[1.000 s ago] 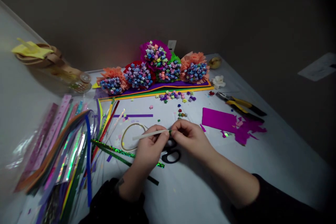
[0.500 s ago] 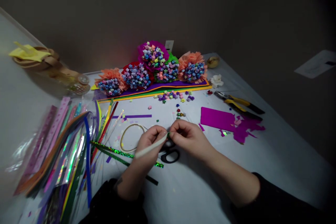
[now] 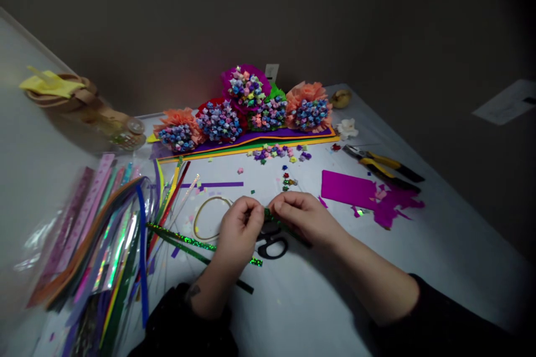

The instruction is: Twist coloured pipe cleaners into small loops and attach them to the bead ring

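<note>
My left hand [image 3: 240, 228] and my right hand [image 3: 307, 215] meet over the middle of the table, fingertips pinching a dark green glittery paper strip [image 3: 268, 213] between them. A folded bit of it shows at the fingertips, and a darker length runs under my right hand. How the strip is folded is mostly hidden by the fingers. Just below lie black-handled scissors [image 3: 274, 249], their upper part covered by my hands. Beside my left hand are a thin gold ring [image 3: 199, 217] and glittery green strips [image 3: 180, 237], which pass under the left wrist.
Many coloured paper strips [image 3: 121, 251] lie at the left. Paper flowers filled with tiny folded stars [image 3: 220, 121] line the back. Loose stars [image 3: 274, 152] lie before them. Pliers [image 3: 383, 166] and magenta crepe paper [image 3: 347, 188] are on the right. A tan roll [image 3: 75, 86] stands back left.
The strip's pale tail, which lay across my left hand, has swung away; a dark length now shows under my right hand. Both hands stay close together.
</note>
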### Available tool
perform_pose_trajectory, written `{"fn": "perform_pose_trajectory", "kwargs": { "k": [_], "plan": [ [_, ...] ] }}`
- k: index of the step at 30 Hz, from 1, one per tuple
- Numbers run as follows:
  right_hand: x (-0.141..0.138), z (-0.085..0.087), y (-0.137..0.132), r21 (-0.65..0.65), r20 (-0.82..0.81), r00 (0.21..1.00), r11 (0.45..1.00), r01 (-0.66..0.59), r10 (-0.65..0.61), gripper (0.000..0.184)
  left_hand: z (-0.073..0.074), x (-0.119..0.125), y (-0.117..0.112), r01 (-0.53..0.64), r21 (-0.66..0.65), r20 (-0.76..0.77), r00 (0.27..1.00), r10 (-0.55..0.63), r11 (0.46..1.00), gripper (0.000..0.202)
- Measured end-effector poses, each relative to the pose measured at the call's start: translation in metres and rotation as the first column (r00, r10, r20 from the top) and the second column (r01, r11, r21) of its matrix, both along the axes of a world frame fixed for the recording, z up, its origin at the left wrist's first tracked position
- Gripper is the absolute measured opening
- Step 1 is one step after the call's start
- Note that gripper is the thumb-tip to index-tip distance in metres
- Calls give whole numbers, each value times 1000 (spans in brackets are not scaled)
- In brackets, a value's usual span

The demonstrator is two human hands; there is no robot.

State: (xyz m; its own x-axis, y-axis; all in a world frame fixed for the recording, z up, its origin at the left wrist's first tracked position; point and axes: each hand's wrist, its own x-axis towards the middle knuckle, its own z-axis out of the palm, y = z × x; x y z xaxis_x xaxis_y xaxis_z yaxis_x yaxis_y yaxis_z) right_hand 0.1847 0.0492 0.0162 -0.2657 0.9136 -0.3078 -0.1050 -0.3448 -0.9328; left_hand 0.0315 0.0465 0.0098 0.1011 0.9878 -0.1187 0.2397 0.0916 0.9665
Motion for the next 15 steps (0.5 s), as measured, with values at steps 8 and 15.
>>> {"fn": "perform_pose_trajectory", "kwargs": {
  "k": [8,15],
  "plan": [
    [-3,-2,0,30,176,984,1000,-9,4,15,-2,1,-2,-20,48,-51,998,22,999,14],
    [-4,-3,-3,182,358,933,982,-49,-20,7,-3,1,-3,30,67,-126,992,-21,997,14]
  ]
}}
